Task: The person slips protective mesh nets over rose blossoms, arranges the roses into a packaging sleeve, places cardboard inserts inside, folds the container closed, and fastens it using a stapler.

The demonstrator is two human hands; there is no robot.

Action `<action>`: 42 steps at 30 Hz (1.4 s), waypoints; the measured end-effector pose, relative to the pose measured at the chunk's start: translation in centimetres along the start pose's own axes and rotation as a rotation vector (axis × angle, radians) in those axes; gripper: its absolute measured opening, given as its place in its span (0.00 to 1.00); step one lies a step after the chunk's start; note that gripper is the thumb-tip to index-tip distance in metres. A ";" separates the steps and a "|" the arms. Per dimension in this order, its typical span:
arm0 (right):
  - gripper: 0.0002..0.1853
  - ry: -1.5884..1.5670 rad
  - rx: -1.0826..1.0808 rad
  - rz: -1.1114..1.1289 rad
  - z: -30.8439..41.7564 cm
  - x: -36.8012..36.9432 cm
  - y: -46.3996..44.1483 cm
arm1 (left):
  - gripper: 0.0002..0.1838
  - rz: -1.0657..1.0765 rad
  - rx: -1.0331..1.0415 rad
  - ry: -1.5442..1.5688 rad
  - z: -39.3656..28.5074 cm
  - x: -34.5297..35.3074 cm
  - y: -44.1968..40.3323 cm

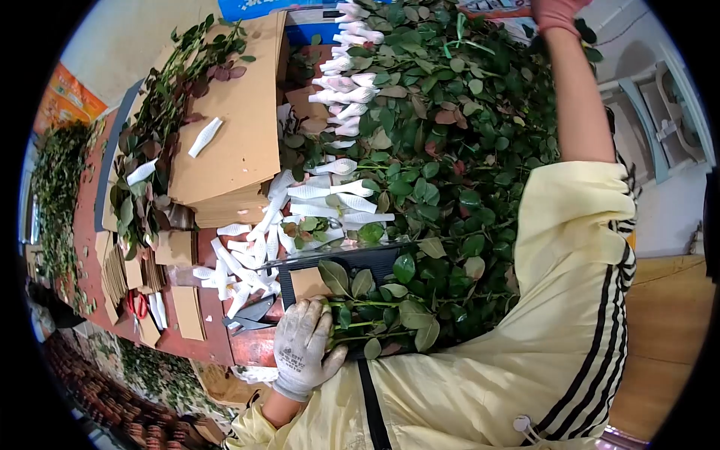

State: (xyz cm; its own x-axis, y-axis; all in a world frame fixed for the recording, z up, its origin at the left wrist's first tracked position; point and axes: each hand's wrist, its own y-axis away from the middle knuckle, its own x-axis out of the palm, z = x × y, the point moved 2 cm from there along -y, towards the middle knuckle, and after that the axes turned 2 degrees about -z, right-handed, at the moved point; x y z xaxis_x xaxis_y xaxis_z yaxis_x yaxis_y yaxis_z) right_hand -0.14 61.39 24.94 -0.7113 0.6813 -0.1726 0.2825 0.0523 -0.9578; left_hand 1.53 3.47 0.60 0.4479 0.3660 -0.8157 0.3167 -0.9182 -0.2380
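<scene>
My left hand (301, 349), in a white glove with grey stains, is closed at the near end of leafy green stems (367, 304), its thumb on their lower side. The flower ends are hidden under the hand. Just above it, a small piece of brown cardboard (309, 283) lies on a black ribbed surface (367, 260). My right arm reaches to the top right, beside a large heap of leafy stems (465, 127). At the top edge my right hand (559, 13), in a pink glove, is cut off by the frame and its fingers are hidden.
White mesh sleeves (240, 270) lie loose on the red table (217, 304); others cover flower heads (349, 90). Further left are stacked cardboard sheets (232, 142), small cardboard pieces (187, 311), red-handled scissors (137, 305) and a dark-bladed tool (251, 315).
</scene>
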 end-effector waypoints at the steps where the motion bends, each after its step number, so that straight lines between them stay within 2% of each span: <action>1: 0.24 0.314 0.037 0.114 0.3 3.1 2.1 | 0.33 0.009 -0.009 -0.009 -0.1 0.0 0.0; 2: 0.26 0.545 -0.194 0.102 3.5 3.1 4.6 | 0.32 0.014 -0.014 -0.019 -0.1 0.1 0.0; 3: 0.34 0.758 -0.089 0.405 8.5 2.1 5.7 | 0.32 0.007 -0.007 -0.025 -0.2 0.2 0.1; 4: 0.21 0.426 -0.243 0.651 9.9 2.6 10.3 | 0.32 -0.008 0.000 -0.031 -0.2 0.2 0.1; 5: 0.33 0.203 -0.228 0.600 12.8 1.1 14.0 | 0.32 -0.003 -0.003 -0.027 -0.3 0.2 -0.1; 6: 0.45 0.150 -0.248 0.961 14.4 1.0 16.9 | 0.32 -0.008 -0.003 -0.036 -0.3 0.2 0.0; 7: 0.46 0.105 -0.297 1.194 15.5 1.2 19.9 | 0.32 -0.009 -0.003 -0.042 -0.3 0.3 0.2; 8: 0.43 0.125 -0.391 1.288 16.5 0.4 22.1 | 0.32 -0.009 -0.006 -0.044 -0.3 0.3 0.2; 10: 0.40 0.107 -0.430 1.353 17.3 -2.3 23.9 | 0.32 -0.016 -0.002 -0.048 -0.3 0.2 0.2; 12: 0.40 0.001 -0.393 1.508 17.0 -4.1 24.4 | 0.32 -0.024 -0.001 -0.061 -0.3 0.3 0.3; 14: 0.36 -0.006 -0.446 1.475 15.9 -5.0 23.5 | 0.32 -0.035 0.004 -0.052 -0.3 0.3 0.3; 16: 0.29 -0.210 -0.260 1.628 14.7 -4.8 20.8 | 0.32 -0.050 0.005 -0.056 -0.2 0.2 0.2; 18: 0.18 -0.195 -0.138 1.411 14.3 -5.1 16.0 | 0.32 -0.025 -0.001 -0.039 -0.2 0.2 0.2; 19: 0.14 -0.258 -0.101 1.166 14.0 -4.0 14.8 | 0.32 -0.025 -0.004 -0.043 -0.2 0.2 0.3; 20: 0.13 -0.307 -0.025 1.048 13.8 -2.7 13.8 | 0.32 -0.027 -0.007 -0.049 -0.2 0.2 0.3; 21: 0.13 -0.238 -0.037 0.949 13.8 -1.1 12.9 | 0.32 -0.033 -0.001 -0.045 -0.2 0.2 0.4; 22: 0.15 -0.353 0.037 1.042 13.8 -0.5 10.8 | 0.31 -0.045 0.006 -0.044 -0.2 0.2 0.4; 25: 0.17 -0.295 -0.020 1.026 14.0 5.4 13.0 | 0.32 -0.047 0.002 -0.058 -0.2 0.2 0.5; 27: 0.22 -0.065 -0.208 1.290 14.7 6.6 14.9 | 0.32 -0.050 -0.001 -0.062 -0.1 0.2 0.6; 28: 0.24 -0.042 -0.232 1.434 15.0 6.2 15.2 | 0.32 -0.047 -0.011 -0.069 -0.2 0.3 0.7; 30: 0.19 0.020 -0.389 1.213 15.0 5.8 16.9 | 0.32 -0.047 -0.022 -0.064 -0.4 0.0 0.5; 33: 0.18 0.026 -0.452 1.122 13.0 4.6 17.4 | 0.32 -0.076 0.005 -0.058 -0.2 0.2 0.7; 36: 0.18 0.047 -0.439 1.148 10.5 3.5 13.3 | 0.32 -0.076 0.013 -0.052 -0.4 0.0 0.5; 38: 0.19 0.045 -0.304 1.112 8.2 1.5 8.9 | 0.32 -0.082 0.020 -0.050 -0.5 -0.1 0.6; 40: 0.19 0.098 -0.098 0.772 5.4 0.8 6.1 | 0.31 -0.088 0.008 -0.063 -0.8 -0.2 0.5; 42: 0.20 0.053 0.176 0.639 3.8 -3.9 1.4 | 0.30 -0.088 0.015 -0.062 -0.8 -0.1 0.6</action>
State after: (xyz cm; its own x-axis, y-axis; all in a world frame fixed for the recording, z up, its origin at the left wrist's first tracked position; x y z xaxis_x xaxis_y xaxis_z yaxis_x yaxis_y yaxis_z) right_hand 0.59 56.07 23.38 -0.4047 0.5738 -0.7120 0.5261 -0.4908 -0.6945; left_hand 2.31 3.00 0.98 0.3667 0.4354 -0.8222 0.3395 -0.8854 -0.3175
